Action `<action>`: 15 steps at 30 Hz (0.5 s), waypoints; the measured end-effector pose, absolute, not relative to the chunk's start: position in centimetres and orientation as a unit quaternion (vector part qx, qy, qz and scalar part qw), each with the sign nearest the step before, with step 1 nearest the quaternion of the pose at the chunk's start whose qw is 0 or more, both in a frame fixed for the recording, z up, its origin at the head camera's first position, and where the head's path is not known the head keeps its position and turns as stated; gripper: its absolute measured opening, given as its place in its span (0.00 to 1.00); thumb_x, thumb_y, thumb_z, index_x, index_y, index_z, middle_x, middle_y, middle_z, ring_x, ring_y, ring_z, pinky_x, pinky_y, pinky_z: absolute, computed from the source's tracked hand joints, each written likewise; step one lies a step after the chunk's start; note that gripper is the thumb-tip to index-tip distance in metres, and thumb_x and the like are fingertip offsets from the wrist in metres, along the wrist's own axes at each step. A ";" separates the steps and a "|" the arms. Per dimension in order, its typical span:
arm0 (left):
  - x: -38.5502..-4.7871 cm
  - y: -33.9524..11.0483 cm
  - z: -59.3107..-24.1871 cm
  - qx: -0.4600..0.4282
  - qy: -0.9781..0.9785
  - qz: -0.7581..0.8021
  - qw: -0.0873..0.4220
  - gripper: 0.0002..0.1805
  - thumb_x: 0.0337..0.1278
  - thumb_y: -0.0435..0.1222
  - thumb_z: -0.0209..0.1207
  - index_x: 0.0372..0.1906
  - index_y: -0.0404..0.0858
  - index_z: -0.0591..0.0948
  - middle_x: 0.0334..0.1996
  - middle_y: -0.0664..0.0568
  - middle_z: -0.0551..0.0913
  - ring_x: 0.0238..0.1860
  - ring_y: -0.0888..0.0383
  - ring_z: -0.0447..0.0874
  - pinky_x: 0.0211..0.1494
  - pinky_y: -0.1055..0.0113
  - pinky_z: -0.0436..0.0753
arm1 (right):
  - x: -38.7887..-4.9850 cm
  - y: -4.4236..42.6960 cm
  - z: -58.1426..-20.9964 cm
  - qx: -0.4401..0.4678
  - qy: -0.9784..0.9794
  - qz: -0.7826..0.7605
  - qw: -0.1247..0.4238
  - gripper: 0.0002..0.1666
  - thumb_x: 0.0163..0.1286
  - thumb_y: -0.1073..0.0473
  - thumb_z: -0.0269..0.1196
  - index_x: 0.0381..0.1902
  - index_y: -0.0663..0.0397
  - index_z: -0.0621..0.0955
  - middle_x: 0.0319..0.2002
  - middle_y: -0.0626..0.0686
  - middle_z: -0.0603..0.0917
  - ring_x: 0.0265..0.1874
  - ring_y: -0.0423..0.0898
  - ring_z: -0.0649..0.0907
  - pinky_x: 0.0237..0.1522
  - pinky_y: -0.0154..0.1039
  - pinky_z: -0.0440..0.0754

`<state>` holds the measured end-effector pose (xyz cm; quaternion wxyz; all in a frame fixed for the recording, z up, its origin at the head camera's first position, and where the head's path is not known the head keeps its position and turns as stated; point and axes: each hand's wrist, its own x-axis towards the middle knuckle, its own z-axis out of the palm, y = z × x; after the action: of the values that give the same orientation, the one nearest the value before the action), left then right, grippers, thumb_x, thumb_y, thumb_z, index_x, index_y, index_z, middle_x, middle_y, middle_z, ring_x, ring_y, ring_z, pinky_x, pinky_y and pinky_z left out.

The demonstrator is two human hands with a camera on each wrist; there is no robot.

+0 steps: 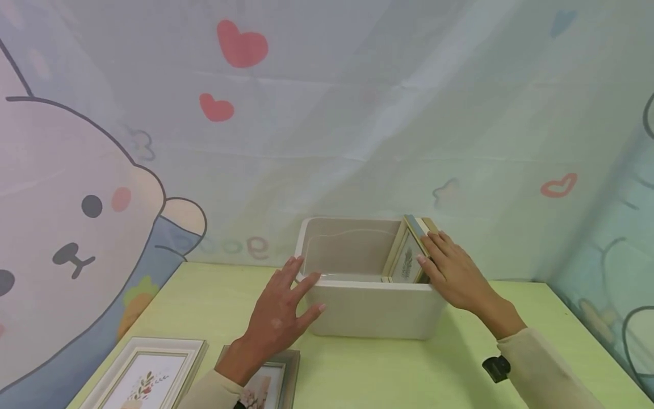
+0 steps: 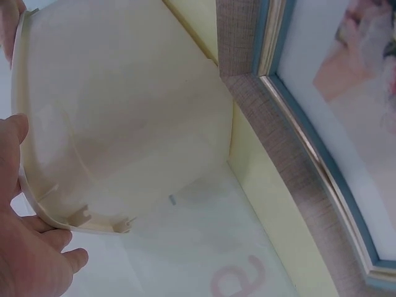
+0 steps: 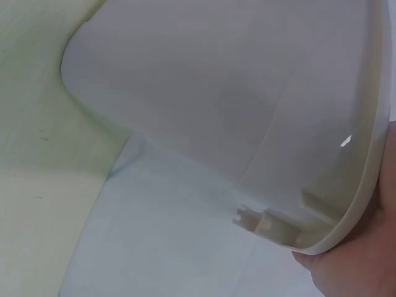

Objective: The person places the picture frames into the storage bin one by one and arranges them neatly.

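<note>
A white plastic bin point(image 1: 375, 312) stands on the table against the backdrop. Several picture frames point(image 1: 407, 258) stand tilted inside its right end, the nearest with a leafy print. My left hand point(image 1: 281, 312) is at the bin's front left corner, fingers spread and touching the rim; the left wrist view shows its fingertips point(image 2: 17, 127) along the rim. At the other end my right hand point(image 1: 457, 278) rests with extended fingers on the upright frames and the right rim. In the right wrist view, that hand point(image 3: 362, 260) partly hides behind the bin's wall.
A white picture frame point(image 1: 196, 355) with a plant print lies at the table's front left. Beside it lies a grey-brown frame point(image 1: 291, 372), partly covered by my left forearm. A printed cloth backdrop point(image 1: 357, 113) rises behind the yellow-green table point(image 1: 485, 352).
</note>
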<state>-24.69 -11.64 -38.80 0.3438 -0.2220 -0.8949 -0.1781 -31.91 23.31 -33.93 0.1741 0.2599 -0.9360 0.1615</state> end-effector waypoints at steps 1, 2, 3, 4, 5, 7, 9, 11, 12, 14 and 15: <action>-24.7 -11.6 -38.8 -0.222 -0.896 -0.176 0.341 0.30 0.53 0.48 0.71 0.63 0.45 0.80 0.69 0.36 0.72 0.72 0.39 0.69 0.71 0.41 0.70 | -31.9 23.4 -34.0 0.263 -0.935 0.161 0.176 0.35 0.82 0.48 0.43 0.75 0.66 0.61 0.75 0.70 0.61 0.75 0.71 0.57 0.70 0.70 0.58; -24.7 -11.7 -38.7 -0.222 -0.898 -0.174 0.338 0.31 0.53 0.48 0.71 0.63 0.45 0.80 0.69 0.36 0.72 0.72 0.39 0.69 0.71 0.41 0.70 | -31.9 23.5 -34.0 0.265 -0.935 0.159 0.176 0.34 0.82 0.48 0.43 0.75 0.66 0.61 0.75 0.70 0.61 0.75 0.71 0.57 0.70 0.70 0.58; -24.7 -11.7 -38.6 -0.224 -0.899 -0.170 0.335 0.31 0.53 0.49 0.71 0.63 0.46 0.80 0.70 0.36 0.71 0.72 0.39 0.68 0.71 0.41 0.69 | -32.0 23.5 -34.0 0.265 -0.935 0.159 0.176 0.35 0.82 0.48 0.43 0.75 0.66 0.61 0.75 0.70 0.61 0.75 0.71 0.57 0.70 0.70 0.57; -24.7 -11.8 -38.5 -0.227 -0.901 -0.166 0.331 0.31 0.54 0.49 0.70 0.63 0.46 0.80 0.70 0.36 0.71 0.73 0.39 0.68 0.71 0.40 0.70 | -32.0 23.6 -34.1 0.265 -0.935 0.159 0.174 0.35 0.82 0.48 0.42 0.76 0.66 0.60 0.75 0.69 0.61 0.76 0.70 0.57 0.71 0.70 0.57; -24.7 -11.9 -38.3 -0.231 -0.902 -0.163 0.325 0.31 0.54 0.50 0.70 0.64 0.46 0.79 0.70 0.36 0.71 0.73 0.39 0.67 0.70 0.40 0.70 | -32.0 23.6 -34.1 0.264 -0.935 0.159 0.172 0.35 0.82 0.48 0.42 0.76 0.66 0.60 0.75 0.69 0.61 0.76 0.70 0.57 0.71 0.69 0.57; -24.7 -12.2 -38.1 -0.243 -0.903 -0.162 0.314 0.32 0.54 0.49 0.70 0.64 0.46 0.79 0.71 0.37 0.70 0.73 0.39 0.67 0.69 0.40 0.71 | -32.1 23.7 -34.3 0.262 -0.936 0.159 0.171 0.35 0.82 0.47 0.42 0.76 0.66 0.60 0.75 0.69 0.61 0.76 0.70 0.57 0.71 0.69 0.57; -24.5 -12.7 -37.8 -0.249 -0.906 -0.168 0.298 0.33 0.54 0.49 0.70 0.65 0.46 0.78 0.72 0.38 0.69 0.73 0.39 0.67 0.68 0.41 0.73 | -32.1 23.7 -34.4 0.263 -0.936 0.160 0.172 0.35 0.82 0.48 0.43 0.75 0.66 0.61 0.75 0.69 0.62 0.76 0.70 0.57 0.72 0.68 0.57; -24.2 -13.1 -37.5 -0.247 -0.910 -0.192 0.273 0.34 0.56 0.47 0.70 0.68 0.45 0.76 0.73 0.39 0.68 0.72 0.39 0.68 0.66 0.41 0.74 | -32.2 23.7 -34.5 0.265 -0.934 0.161 0.177 0.35 0.82 0.48 0.44 0.75 0.67 0.61 0.74 0.69 0.62 0.75 0.70 0.58 0.72 0.67 0.57; -24.0 -13.3 -37.4 -0.241 -0.912 -0.210 0.258 0.35 0.57 0.46 0.69 0.69 0.46 0.74 0.73 0.40 0.67 0.72 0.39 0.68 0.65 0.41 0.75 | -32.2 23.7 -34.5 0.266 -0.933 0.162 0.179 0.34 0.82 0.48 0.44 0.75 0.67 0.61 0.74 0.70 0.62 0.75 0.70 0.58 0.72 0.67 0.57; -23.4 -13.7 -37.3 -0.221 -0.917 -0.245 0.223 0.38 0.60 0.46 0.67 0.74 0.47 0.68 0.75 0.42 0.65 0.73 0.40 0.67 0.65 0.40 0.75 | -32.3 23.6 -34.5 0.269 -0.931 0.163 0.184 0.34 0.81 0.49 0.44 0.74 0.67 0.62 0.74 0.70 0.63 0.75 0.70 0.59 0.73 0.66 0.58; -23.1 -13.9 -37.2 -0.214 -0.918 -0.262 0.209 0.39 0.61 0.45 0.66 0.75 0.47 0.65 0.75 0.43 0.64 0.73 0.40 0.67 0.65 0.40 0.75 | -32.3 23.6 -34.5 0.269 -0.930 0.164 0.186 0.34 0.81 0.49 0.45 0.74 0.67 0.62 0.74 0.70 0.63 0.75 0.70 0.60 0.73 0.65 0.58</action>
<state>-23.13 -13.89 -37.21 0.2087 -0.2139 -0.9177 -0.2617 -32.27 23.65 -34.46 0.1863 0.2695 -0.9304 0.1642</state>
